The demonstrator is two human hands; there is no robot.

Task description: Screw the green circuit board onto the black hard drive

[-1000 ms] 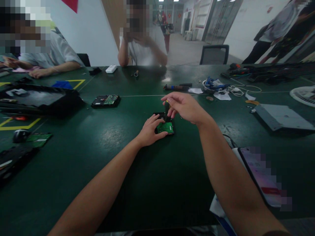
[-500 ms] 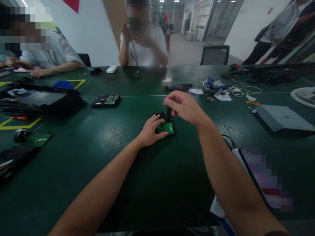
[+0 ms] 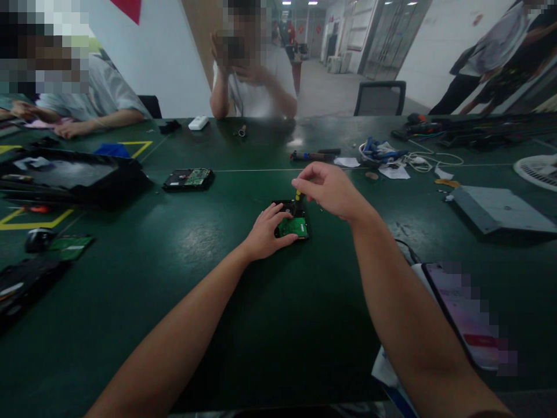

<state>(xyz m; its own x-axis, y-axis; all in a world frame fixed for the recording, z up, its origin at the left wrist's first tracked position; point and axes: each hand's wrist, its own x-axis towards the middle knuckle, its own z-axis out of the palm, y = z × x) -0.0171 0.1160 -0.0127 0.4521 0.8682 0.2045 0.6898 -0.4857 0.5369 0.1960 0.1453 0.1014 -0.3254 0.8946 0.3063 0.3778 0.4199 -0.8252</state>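
Observation:
A hard drive (image 3: 299,225) with a black case and a green circuit board lies flat on the dark green table. My left hand (image 3: 267,232) grips it from the left, with the thumb along its near edge and the fingers over its left and far side. Above the drive's far half, my right hand (image 3: 324,187) pinches a small screwdriver (image 3: 298,196) with a yellow band on its handle. The screwdriver stands nearly upright. Its tip points down at the drive, but whether it touches a screw is too small to tell.
To the left are another hard drive (image 3: 188,179), a black tray (image 3: 78,180) and a loose green board (image 3: 72,247). Cables (image 3: 383,154), a grey metal box (image 3: 505,212) and a phone (image 3: 461,313) are on the right. A person (image 3: 256,87) sits across the table.
The fingers of my right hand have shifted slightly on the screwdriver, and its yellow band now shows. My left hand and the hard drive have stayed in place.

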